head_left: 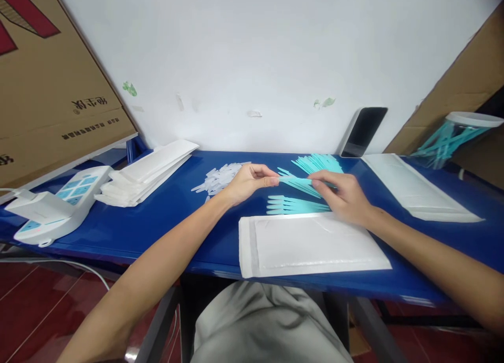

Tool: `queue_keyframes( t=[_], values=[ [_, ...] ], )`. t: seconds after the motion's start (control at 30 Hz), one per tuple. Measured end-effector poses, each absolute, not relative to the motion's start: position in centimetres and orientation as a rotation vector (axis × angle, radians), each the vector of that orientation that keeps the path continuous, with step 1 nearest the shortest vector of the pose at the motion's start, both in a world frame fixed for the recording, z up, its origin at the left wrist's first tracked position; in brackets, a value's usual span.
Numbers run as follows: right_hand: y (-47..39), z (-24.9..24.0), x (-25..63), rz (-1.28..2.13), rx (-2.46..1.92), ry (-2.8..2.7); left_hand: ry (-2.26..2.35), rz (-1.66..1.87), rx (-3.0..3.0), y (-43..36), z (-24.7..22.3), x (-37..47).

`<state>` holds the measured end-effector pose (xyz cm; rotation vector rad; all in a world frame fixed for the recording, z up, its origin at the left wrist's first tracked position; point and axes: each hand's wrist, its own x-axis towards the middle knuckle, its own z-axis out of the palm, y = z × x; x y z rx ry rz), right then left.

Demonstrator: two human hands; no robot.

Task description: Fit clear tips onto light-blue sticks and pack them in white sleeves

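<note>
A thin teal stick [296,180] is stretched level between my two hands over the table. My left hand [252,183] pinches its left end, which looks paler than the rest; whether a cap covers it I cannot tell. The other end is held by my right hand [343,196] between thumb and fingers. Beside my left hand lies a heap of small translucent white pieces [220,178]. Behind the hands, more teal sticks [319,163] are fanned out. A row of flat-tipped teal sticks [295,204] lies below the held stick, partly hidden by my right hand.
A white padded envelope [311,245] lies at the table's front edge; another envelope [421,187] is at right. Stacked envelopes [147,171] and a power strip [74,195] sit left. A phone [364,132] leans on the wall near a clear jar [452,137] of teal sticks.
</note>
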<state>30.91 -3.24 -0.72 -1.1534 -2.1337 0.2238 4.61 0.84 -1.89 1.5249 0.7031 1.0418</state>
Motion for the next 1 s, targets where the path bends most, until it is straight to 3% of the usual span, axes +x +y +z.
queue_keyframes(
  t=[0.27,0.47,0.67,0.87,1.0],
  values=[
    [-2.5,1.1,31.4,0.253,-1.026,-2.464,0.777,1.022,1.731,1.0,-1.5,4.3],
    [-2.8,0.8,30.9,0.367,-0.992,-2.597,1.149,1.338,2.039,0.8,-1.4,4.4],
    [-2.4,0.0,30.9,0.282,-1.014,-2.572,1.623,1.264,2.127,1.9,-1.8,3.4],
    [-1.6,-0.4,31.3,0.067,-1.270,-2.525,1.515,1.136,2.702,2.2,-1.1,1.8],
    [-1.7,-0.6,31.1,0.142,-1.446,-2.441,1.561,0.992,2.806,2.4,-1.1,1.2]
  ],
)
